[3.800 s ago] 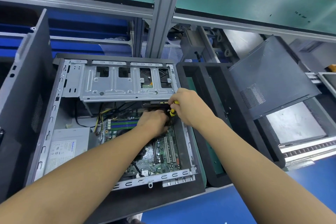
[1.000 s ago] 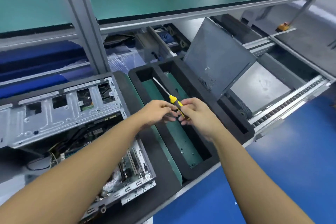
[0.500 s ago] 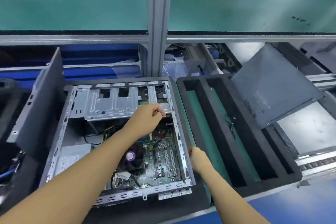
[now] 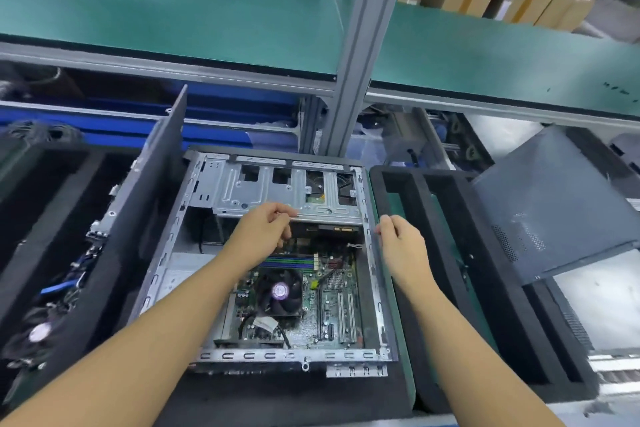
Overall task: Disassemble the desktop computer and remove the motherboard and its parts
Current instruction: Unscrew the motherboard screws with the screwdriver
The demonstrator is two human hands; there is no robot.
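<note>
Chassis work is the step in hand, we judge: the drive cage (image 4: 263, 191) must come clear before the motherboard (image 4: 332, 308) under it can be freed. The computer case (image 4: 277, 355) lies open on a black foam pad (image 4: 277, 399), a dark side panel (image 4: 152, 204) propped on edge to its left, a slotted foam tray (image 4: 446, 253) just beside it on the right. The drive cage spans the case's far end. Our left hand (image 4: 263, 236) curls fingers and thumb round the cage's near lip; our right hand (image 4: 403, 243) hangs at the case's right rim, fingers curled, and we cannot tell whether it grips anything. We would steady the case with the right hand, raise the cage evenly and watch that no cable below snags.

The motherboard lies flat in the floor of the case, green and crowded, not yet removed. A black cooler fan (image 4: 280, 291) with a pale hub sits near its middle, green and blue memory slots (image 4: 287, 258) lie just beyond, and a small yellow piece (image 4: 314, 284) rests beside the fan; what it is we cannot say.
</note>
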